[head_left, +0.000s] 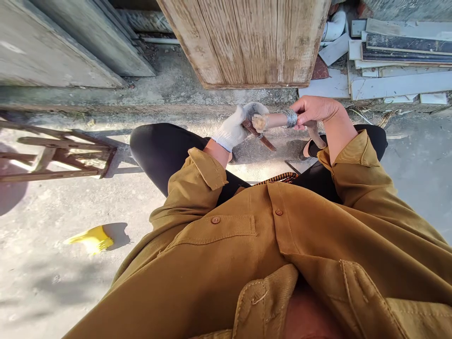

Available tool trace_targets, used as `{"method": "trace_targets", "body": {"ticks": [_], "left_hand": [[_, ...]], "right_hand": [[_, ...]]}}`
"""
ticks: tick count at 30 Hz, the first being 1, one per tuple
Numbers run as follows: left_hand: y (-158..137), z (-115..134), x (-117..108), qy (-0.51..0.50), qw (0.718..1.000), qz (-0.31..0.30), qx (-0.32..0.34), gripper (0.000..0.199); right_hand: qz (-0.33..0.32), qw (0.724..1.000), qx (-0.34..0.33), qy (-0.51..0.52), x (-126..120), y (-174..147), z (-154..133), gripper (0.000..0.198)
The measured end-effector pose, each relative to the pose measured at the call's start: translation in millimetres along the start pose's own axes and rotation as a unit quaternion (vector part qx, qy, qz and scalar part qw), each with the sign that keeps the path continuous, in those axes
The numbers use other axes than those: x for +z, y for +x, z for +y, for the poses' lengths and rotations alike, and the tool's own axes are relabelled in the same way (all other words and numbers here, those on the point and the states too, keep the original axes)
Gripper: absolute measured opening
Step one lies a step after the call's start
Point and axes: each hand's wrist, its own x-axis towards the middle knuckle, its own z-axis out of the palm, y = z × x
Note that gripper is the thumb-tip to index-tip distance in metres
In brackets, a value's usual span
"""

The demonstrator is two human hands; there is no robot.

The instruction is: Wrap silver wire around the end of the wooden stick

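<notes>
My left hand (231, 128) wears a white knitted glove, and its fingers are closed around a thin reddish-brown stick (269, 142) with a bit of wire on it. Close beside that glove is the pale cut end of a smooth wooden branch (277, 119). Silvery wire (291, 118) is wound in several turns round the branch. My right hand (316, 109), bare, pinches the branch at the wire. Below its fingers shows a bent wooden piece (317, 136); whether it is part of the same branch is hidden by the hand.
A weathered plank panel (243, 42) stands in front of my knees. Boards and tile strips (399, 56) are stacked at the right, with a white pipe elbow (334, 27). At the left are a wooden frame (52, 155) and a yellow object (92, 239) on the concrete.
</notes>
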Motion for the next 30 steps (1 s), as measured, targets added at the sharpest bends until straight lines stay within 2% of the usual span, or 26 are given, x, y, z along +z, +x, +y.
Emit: {"method": "trace_targets", "body": {"ticks": [2,4,7,9,11,12,13,15,17,19,21,24,25,27,30], "left_hand": [[2.9,-7.0,-3.1,-0.063,0.997,-0.040,-0.003,0.042],[5.8,-14.4,-6.5,-0.083,0.994,-0.076,-0.011,0.040],[9.0,-22.0,-13.4,-0.009,0.996,-0.079,-0.035,0.050],[10.0,-23.8,-19.1,0.146,0.985,-0.029,-0.084,0.046],[9.8,-22.8,-22.7,0.311,0.942,0.050,-0.118,0.039],[9.3,-21.1,-22.4,0.358,0.923,0.089,-0.113,0.039],[8.6,-18.4,-20.2,0.374,0.915,0.119,-0.091,0.042],[6.4,-11.0,-9.4,0.317,0.938,0.137,-0.016,0.047],[3.5,-2.5,7.2,0.209,0.972,0.085,0.068,0.047],[0.8,4.0,23.6,0.112,0.988,0.033,0.103,0.045],[-1.0,6.5,33.9,0.082,0.994,0.010,0.074,0.036],[-1.3,5.0,35.2,0.111,0.992,0.053,0.009,0.018],[-1.3,4.6,33.3,0.122,0.990,0.071,-0.002,0.016],[-2.3,5.6,29.5,0.129,0.989,0.076,-0.015,0.019],[-6.3,11.2,27.0,0.115,0.993,0.008,-0.030,0.019]], "right_hand": [[0.028,0.998,-0.040,0.045,3.2,1.8,2.5,0.058],[0.032,0.995,-0.072,0.069,7.6,2.6,2.6,0.060],[0.050,0.991,-0.095,0.083,12.0,-0.3,-1.7,0.063],[0.072,0.988,-0.102,0.090,12.0,-3.2,-4.4,0.062],[0.079,0.987,-0.106,0.090,10.6,-4.3,-4.7,0.059],[0.078,0.988,-0.103,0.088,10.0,-3.6,-4.0,0.057],[0.075,0.989,-0.094,0.085,9.8,-2.1,-3.1,0.055],[0.069,0.993,-0.061,0.074,11.3,2.6,-1.9,0.053],[0.072,0.995,-0.020,0.060,14.7,7.9,-2.5,0.050],[0.077,0.996,0.008,0.050,18.2,11.5,-5.0,0.046],[0.075,0.996,0.025,0.044,20.6,12.1,-8.0,0.043],[0.095,0.993,0.038,0.053,22.9,9.4,-12.0,0.043],[0.123,0.990,0.036,0.064,23.9,8.8,-12.9,0.044],[0.221,0.970,0.016,0.099,26.2,9.9,-13.6,0.045],[0.375,0.921,0.041,0.100,27.2,17.3,-10.4,0.042]]}}
